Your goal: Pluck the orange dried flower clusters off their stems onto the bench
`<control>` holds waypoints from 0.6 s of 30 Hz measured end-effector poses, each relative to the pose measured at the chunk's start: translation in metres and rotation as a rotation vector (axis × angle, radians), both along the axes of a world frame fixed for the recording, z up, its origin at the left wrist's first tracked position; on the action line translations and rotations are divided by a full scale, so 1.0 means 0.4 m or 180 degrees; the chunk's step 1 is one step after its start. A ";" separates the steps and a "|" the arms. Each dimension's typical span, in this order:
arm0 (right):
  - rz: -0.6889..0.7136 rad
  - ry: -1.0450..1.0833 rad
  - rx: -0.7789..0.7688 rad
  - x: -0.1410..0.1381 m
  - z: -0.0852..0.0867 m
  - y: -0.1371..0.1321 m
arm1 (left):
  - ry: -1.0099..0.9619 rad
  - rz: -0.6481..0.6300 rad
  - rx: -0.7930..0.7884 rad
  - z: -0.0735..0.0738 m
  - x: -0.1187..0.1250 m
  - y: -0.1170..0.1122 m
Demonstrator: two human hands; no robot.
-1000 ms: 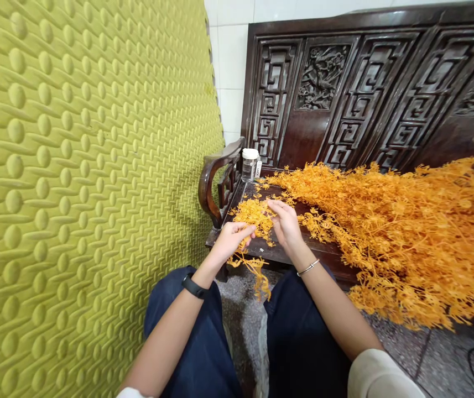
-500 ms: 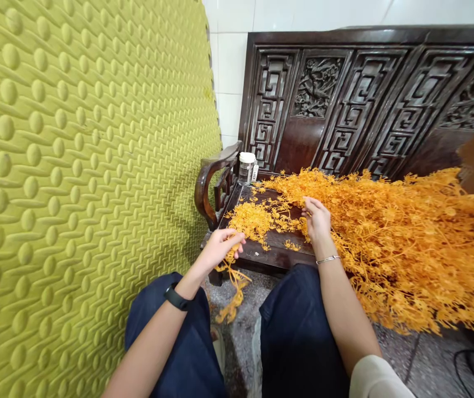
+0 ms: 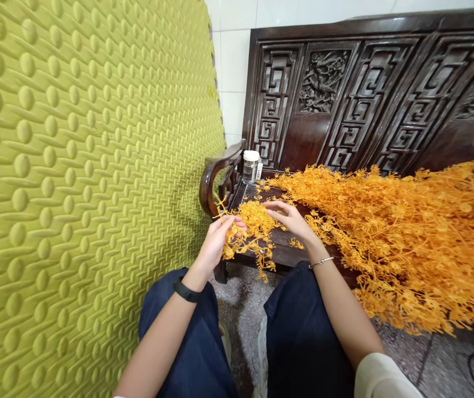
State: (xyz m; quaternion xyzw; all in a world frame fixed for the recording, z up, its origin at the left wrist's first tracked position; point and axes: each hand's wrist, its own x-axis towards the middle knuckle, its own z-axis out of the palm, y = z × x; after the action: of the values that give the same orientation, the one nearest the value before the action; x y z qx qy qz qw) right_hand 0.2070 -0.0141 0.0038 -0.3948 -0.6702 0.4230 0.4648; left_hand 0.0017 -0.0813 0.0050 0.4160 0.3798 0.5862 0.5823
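Observation:
Pinched in my left hand (image 3: 217,239) is an orange artificial flower sprig (image 3: 257,250), its thin stem poking up past the thumb and its florets hanging to the right over the bench's front edge. My right hand (image 3: 288,218) reaches in from the right with fingers apart, over a small pile of loose orange florets (image 3: 255,215). Whether its fingertips touch the florets I cannot tell. A large heap of orange flower branches (image 3: 423,243) lies along the seat to the right of my right hand.
The dark carved wooden bench (image 3: 290,138) has a curved armrest (image 3: 208,190) at its left end. A clear jar with a white lid (image 3: 250,166) stands in the back corner. A yellow-green textured foam mat (image 3: 95,166) rises on the left. A black cable (image 3: 471,367) lies at lower right.
My left hand has turned, bringing the sprig up from hanging low to lying sideways near the pile. My right hand has moved left, from the heap's edge to the loose florets.

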 end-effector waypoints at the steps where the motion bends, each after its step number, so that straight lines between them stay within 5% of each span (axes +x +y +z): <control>1: 0.0246 -0.0041 0.0118 -0.024 0.009 -0.022 | 0.0005 0.0013 0.0008 0.000 0.002 0.001; 4: 0.0565 -0.0273 0.0494 -0.099 0.022 -0.085 | 0.0110 0.0111 0.0146 -0.005 0.009 0.004; 9: 0.0076 -0.0766 0.1202 -0.161 0.009 -0.125 | 0.0163 0.0124 0.0346 -0.020 0.012 0.011; 18: -0.0078 -0.0434 0.0890 -0.152 -0.004 -0.102 | 0.0309 0.0068 0.0289 -0.023 0.022 0.012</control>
State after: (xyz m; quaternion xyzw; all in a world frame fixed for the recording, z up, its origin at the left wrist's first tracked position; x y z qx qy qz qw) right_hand 0.1461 -0.0548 0.0020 -0.3621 -0.7477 0.2921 0.4738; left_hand 0.0104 -0.0766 -0.0040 0.4659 0.3849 0.5881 0.5374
